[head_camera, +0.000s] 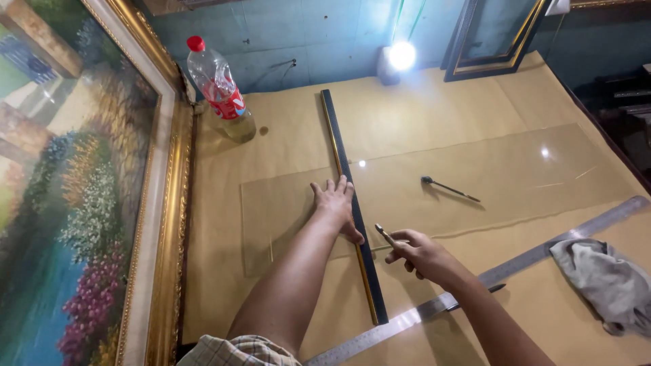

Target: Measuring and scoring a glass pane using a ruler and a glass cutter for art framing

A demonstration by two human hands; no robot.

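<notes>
A clear glass sheet (475, 176) lies flat on the brown paper-covered table (420, 115). Across it runs a long black strip with a gold edge (342, 163), used like a straightedge. My left hand (337, 203) presses flat on the strip near its middle, fingers spread. My right hand (417, 254) holds a small slim glass cutter (386, 235), its tip right beside the strip's right edge on the glass.
A large gold-framed landscape painting (81, 203) leans at the left. A plastic bottle with red cap (220, 91) stands behind. A second small tool (447, 187) lies on the glass, a steel square (542, 254) and grey rag (607, 281) at right. A dark frame (491, 64) and bright lamp (401, 55) are at the back.
</notes>
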